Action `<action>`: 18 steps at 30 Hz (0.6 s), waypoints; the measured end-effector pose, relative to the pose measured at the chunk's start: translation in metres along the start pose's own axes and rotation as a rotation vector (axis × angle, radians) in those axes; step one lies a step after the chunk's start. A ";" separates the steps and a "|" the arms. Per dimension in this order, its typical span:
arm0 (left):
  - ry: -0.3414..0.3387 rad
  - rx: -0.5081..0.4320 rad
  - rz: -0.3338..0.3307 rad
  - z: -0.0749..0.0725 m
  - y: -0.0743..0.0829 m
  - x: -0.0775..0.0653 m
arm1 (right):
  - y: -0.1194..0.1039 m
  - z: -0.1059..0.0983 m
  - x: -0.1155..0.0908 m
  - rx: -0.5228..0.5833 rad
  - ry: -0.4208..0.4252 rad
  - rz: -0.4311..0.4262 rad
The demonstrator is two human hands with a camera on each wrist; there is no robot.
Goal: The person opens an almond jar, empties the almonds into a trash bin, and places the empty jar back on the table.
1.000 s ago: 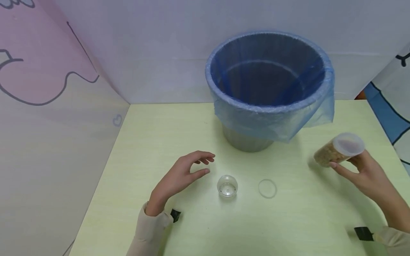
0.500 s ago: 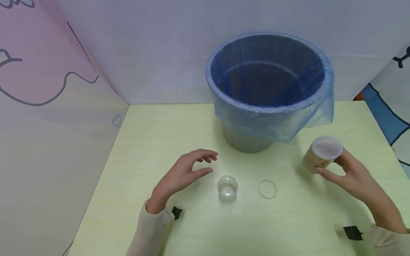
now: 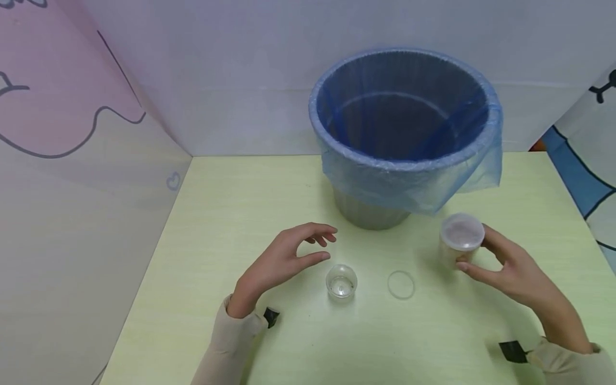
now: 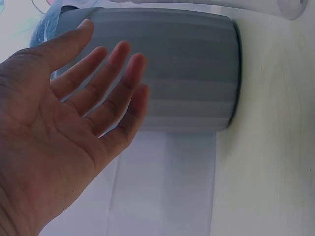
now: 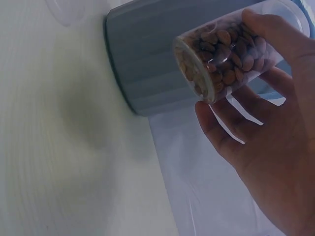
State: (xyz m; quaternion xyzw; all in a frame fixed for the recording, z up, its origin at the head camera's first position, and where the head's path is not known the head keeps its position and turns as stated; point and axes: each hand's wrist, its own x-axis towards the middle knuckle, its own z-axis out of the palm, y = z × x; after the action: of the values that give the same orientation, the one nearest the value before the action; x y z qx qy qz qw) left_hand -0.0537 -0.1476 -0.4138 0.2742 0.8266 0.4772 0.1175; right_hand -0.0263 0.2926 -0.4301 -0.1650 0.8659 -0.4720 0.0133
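Note:
My right hand [image 3: 517, 272] grips a clear plastic jar [image 3: 462, 235] with a whitish round top, thumb on one side and fingers on the other. In the right wrist view, brown almond-like nuts [image 5: 226, 54] fill the lower part of the tilted jar, whose base is raised off the table. My left hand [image 3: 289, 256] hovers with relaxed, slightly bent fingers and holds nothing; its palm shows in the left wrist view. Just right of its thumb a small clear cup [image 3: 341, 289] stands upright. Between cup and jar lies a thin, clear, round lid-like piece [image 3: 401, 298].
A large grey bin [image 3: 372, 214] stands at the back of the pale table [image 3: 240, 198], its rim covered by a blue plastic liner [image 3: 409, 184] that hangs down at the right. Behind it rises a white wall [image 3: 231, 96]. A dark tab [image 3: 513, 352] sticks out from the right sleeve.
My right hand has carried the jar leftward, and the jar has turned more upright. My left hand has drifted slightly right. The cup and the round clear piece have stayed put.

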 end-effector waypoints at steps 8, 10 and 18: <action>-0.002 0.026 0.036 0.005 0.006 0.005 | -0.012 0.011 0.005 0.020 -0.048 -0.044; -0.002 0.048 0.055 0.006 0.007 0.006 | -0.015 0.014 0.006 0.026 -0.063 -0.067; 0.000 0.133 0.141 0.009 0.013 0.011 | -0.022 0.023 0.015 0.020 -0.131 -0.166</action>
State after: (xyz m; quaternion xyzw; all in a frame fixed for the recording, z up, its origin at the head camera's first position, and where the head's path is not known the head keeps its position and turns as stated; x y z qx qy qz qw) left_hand -0.0545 -0.1299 -0.4069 0.3390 0.8352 0.4282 0.0653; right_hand -0.0302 0.2581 -0.4231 -0.2666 0.8418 -0.4683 0.0325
